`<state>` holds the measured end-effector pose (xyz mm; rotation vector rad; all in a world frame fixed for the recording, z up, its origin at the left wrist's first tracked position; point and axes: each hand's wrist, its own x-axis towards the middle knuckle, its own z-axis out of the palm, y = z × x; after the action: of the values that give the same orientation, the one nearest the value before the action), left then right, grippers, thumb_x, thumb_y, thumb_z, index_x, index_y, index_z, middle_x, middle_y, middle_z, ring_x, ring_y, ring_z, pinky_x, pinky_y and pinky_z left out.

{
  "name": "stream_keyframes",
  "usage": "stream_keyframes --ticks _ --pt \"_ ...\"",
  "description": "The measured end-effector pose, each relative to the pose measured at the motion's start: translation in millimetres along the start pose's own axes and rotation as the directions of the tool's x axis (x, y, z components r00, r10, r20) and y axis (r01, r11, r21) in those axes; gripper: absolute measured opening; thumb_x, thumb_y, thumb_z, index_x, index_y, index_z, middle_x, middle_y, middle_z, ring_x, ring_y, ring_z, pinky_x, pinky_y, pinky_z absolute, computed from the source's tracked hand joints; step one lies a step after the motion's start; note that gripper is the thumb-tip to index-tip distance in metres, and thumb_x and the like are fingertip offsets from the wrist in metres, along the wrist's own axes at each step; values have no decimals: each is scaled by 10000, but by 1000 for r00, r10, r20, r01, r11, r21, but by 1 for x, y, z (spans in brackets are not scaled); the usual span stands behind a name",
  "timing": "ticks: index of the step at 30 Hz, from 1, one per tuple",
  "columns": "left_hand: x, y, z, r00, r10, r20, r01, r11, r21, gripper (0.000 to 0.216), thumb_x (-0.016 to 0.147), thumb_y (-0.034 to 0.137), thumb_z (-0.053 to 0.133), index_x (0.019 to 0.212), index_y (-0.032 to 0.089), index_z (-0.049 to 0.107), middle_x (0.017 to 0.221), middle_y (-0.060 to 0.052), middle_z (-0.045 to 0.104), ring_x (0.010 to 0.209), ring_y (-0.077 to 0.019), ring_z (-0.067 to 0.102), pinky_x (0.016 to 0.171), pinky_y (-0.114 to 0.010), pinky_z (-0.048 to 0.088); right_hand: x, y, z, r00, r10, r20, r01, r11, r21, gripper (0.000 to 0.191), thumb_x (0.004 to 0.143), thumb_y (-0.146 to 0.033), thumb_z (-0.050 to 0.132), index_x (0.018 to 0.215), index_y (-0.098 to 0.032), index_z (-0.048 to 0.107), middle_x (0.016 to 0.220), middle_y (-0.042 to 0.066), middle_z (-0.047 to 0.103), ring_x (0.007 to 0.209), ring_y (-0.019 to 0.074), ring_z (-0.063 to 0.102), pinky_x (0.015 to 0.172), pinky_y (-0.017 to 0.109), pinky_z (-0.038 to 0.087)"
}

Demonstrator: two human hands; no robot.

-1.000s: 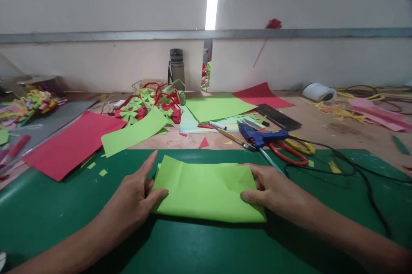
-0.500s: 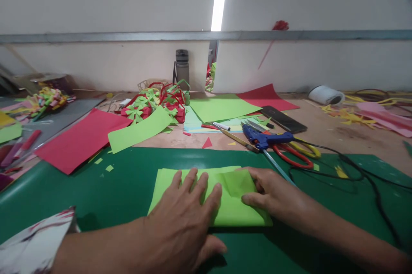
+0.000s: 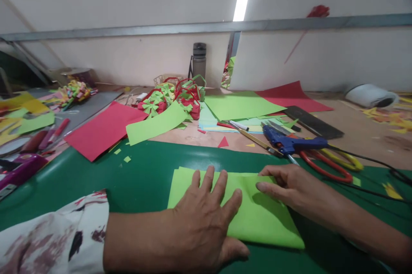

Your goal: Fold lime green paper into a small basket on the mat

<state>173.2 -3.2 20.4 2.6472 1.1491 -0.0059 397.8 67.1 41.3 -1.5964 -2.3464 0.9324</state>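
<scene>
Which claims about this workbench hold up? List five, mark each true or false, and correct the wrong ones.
1. The left hand is spread on the folded green paper. True.
2. The right hand grips the glue gun. False: it is at the paper's far right part.
3. The bottle stands upright. True.
4. The phone lies left of the bottle. False: it lies to the right.
5. The mat beneath the paper is red. False: it is green.

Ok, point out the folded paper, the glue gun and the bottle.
Folded paper (image 3: 257,221): head view, on its bare top face.
Glue gun (image 3: 295,143): head view, on its blue body.
Bottle (image 3: 199,66): head view, on its side below the cap.
</scene>
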Motion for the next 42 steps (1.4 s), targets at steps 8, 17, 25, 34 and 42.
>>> stream_keyframes --ticks 8,17,25,34,42 --pt "-2 -5 -10 1000 12 10 -10 993 -119 704 908 605 299 1453 171 198 1495 -255 141 1337 -509 75 990 -706 196 6 14 14 994 -99 -52 89 983 -160 383 823 -472 456 560 -196 489 528 -11 470 510 139 423 503 276 287" --pt "-1 -7 -8 1000 9 -4 -9 996 -91 737 880 589 397 1446 163 198 1484 -258 176 1322 -528 124 962 -715 224 1 23 20 978 -182 -99 157 963 -219 310 856 -394 468 642 -202 584 578 3 585 531 155 510 527 280 334" --pt "-3 1 -8 999 -10 -38 7 996 -89 694 902 574 366 1427 132 257 1480 -270 191 1331 -516 84 948 -746 217 3 22 19 980 -181 -88 161 966 -201 339 854 -445 460 672 -208 618 602 -13 599 553 151 547 534 261 371" --pt "-9 7 -14 999 -30 19 31 998 -55 701 919 557 360 1453 121 228 1469 -296 185 1306 -549 47 893 -787 229 -3 16 20 974 -134 -181 100 977 -187 350 844 -520 471 762 -225 640 719 18 677 621 180 606 591 284 413" --pt "-9 7 -7 999 -33 24 34 999 -30 700 917 566 348 1454 133 226 1485 -272 171 1319 -533 39 912 -779 216 -6 14 12 989 -126 -75 103 960 -260 346 816 -466 478 603 -199 535 570 17 597 509 160 515 493 275 335"
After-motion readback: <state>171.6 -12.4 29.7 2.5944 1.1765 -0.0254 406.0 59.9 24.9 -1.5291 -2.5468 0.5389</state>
